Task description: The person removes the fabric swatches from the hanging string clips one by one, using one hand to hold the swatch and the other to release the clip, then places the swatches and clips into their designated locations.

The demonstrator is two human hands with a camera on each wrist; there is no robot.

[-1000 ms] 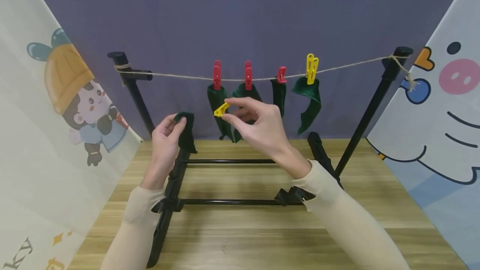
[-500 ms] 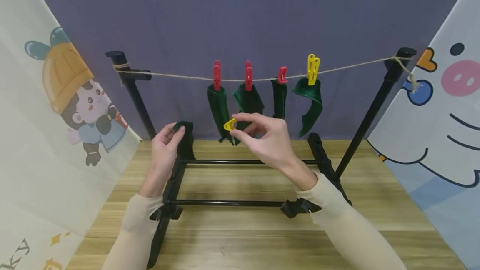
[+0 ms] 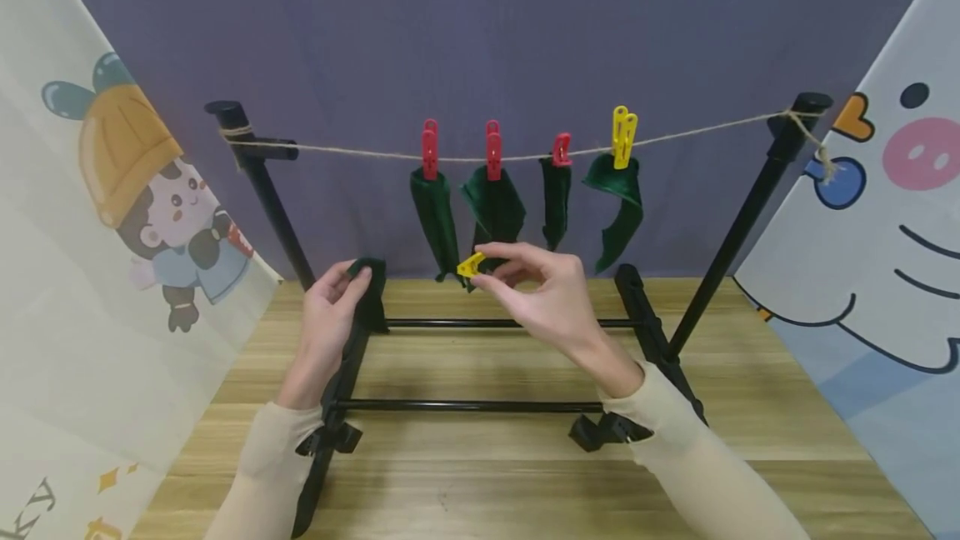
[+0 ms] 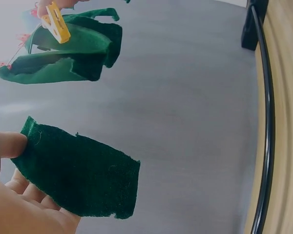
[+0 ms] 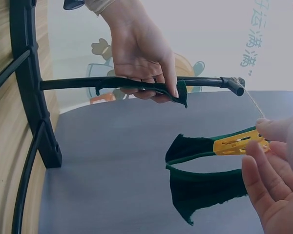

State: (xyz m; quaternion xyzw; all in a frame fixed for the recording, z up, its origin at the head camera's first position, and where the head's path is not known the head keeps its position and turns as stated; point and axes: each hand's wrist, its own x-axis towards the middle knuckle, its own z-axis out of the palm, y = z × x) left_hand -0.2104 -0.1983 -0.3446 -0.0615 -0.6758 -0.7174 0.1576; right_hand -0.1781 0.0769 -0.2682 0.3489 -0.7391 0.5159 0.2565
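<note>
Between thumb and fingers, my left hand pinches the top of a dark green cloth piece, which hangs down beside the left post. My right hand holds a yellow clothespin by thumb and forefinger, in front of the hanging cloths. Behind it, several green cloth pieces hang from a string. Red clothespins hold three of them, and a yellow clothespin holds the rightmost piece. In the right wrist view the held clothespin overlaps a hanging cloth.
A black frame stands on the wooden table, with a left post and a right post carrying the string. Two crossbars, including the front one, run between its feet. A grey backdrop and printed side panels enclose the table.
Both hands have lowered, the left with its cloth. My right hand has also shifted slightly to the right, still holding the yellow clothespin. The cloths on the string stay hung.
</note>
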